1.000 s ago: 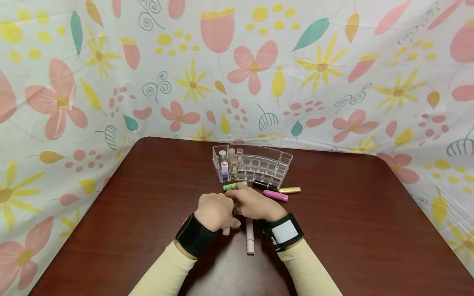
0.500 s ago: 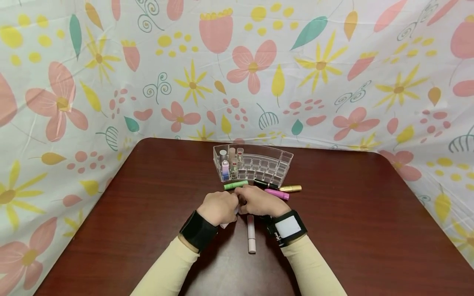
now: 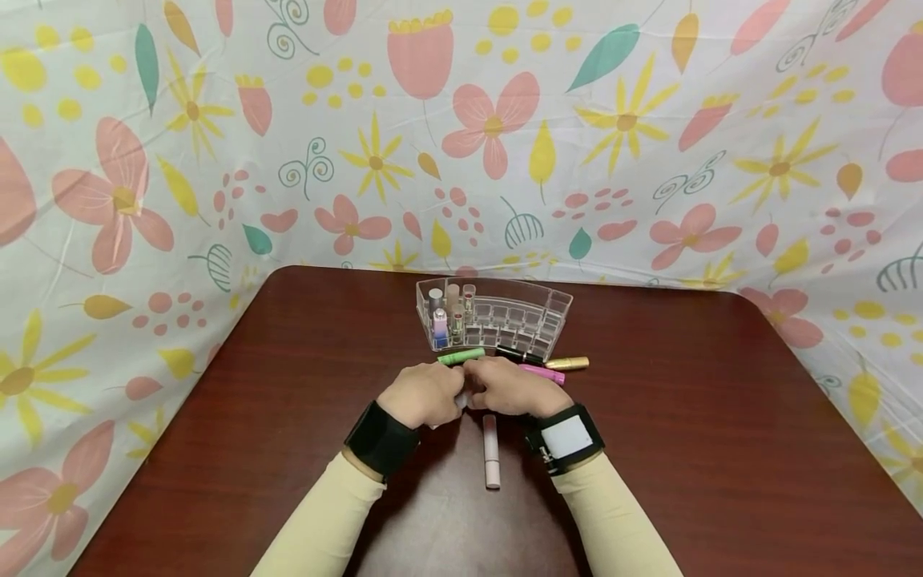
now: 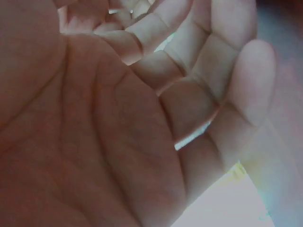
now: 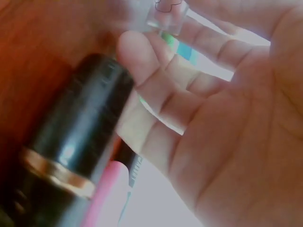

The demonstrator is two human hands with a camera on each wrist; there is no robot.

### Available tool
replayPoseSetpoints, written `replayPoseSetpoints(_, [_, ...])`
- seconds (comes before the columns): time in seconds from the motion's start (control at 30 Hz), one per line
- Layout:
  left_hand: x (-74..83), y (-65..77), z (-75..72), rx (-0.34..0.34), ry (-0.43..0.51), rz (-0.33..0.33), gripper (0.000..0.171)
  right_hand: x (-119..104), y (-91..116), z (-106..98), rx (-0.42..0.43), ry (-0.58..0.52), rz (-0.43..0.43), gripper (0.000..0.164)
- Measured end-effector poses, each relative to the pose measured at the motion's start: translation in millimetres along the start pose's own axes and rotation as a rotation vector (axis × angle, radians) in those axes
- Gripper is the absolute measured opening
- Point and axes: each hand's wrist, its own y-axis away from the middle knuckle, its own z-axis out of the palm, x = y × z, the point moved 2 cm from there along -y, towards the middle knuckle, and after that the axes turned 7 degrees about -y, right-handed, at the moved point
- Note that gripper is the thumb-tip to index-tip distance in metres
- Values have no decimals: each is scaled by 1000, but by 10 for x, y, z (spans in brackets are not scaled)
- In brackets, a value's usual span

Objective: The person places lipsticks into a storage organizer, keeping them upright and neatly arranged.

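Note:
In the head view my left hand and right hand meet just in front of the acrylic organizer. Between them they hold a small pale lipstick tube, mostly hidden by the fingers. Its clear squared end, pinkish inside, shows at my right fingertips in the right wrist view. My left fingers curl over in the left wrist view, where the tube is hard to make out. A pale pink tube lies on the table below the hands.
A green tube, black tube, gold tube and magenta tube lie before the organizer, which holds several lipsticks at its left. A black tube with a gold band is close beside my right hand.
My right hand has drawn back slightly to the right, uncovering the green tube. The left hand has moved up a little toward it, and the held tube's lower end is now mostly hidden.

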Motion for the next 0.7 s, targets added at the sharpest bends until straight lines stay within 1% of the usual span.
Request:
replayPoseSetpoints(0.07, [-40, 14, -42, 15, 53, 21, 13, -3, 23, -43, 24, -35, -9, 12])
replayPoseSetpoints(0.17, [-98, 46, -130, 61, 126, 64, 10, -23, 74, -139, 82, -94, -8, 9])
replayPoseSetpoints(0.27, [-136, 87, -214, 110, 183, 122, 11, -57, 145, -241, 144, -118, -6, 7])
replayPoseSetpoints(0.43, [-172, 146, -311, 191, 283, 212, 13, -124, 243, -382, 237, -120, -46, 6])
replayPoseSetpoints(0.6, [-185, 199, -388, 269, 362, 268, 13, -218, 341, -502, 333, -126, -68, 8])
replayPoseSetpoints(0.7, [-187, 226, -430, 315, 427, 308, 13, -290, 414, -579, 411, -143, -78, 9])
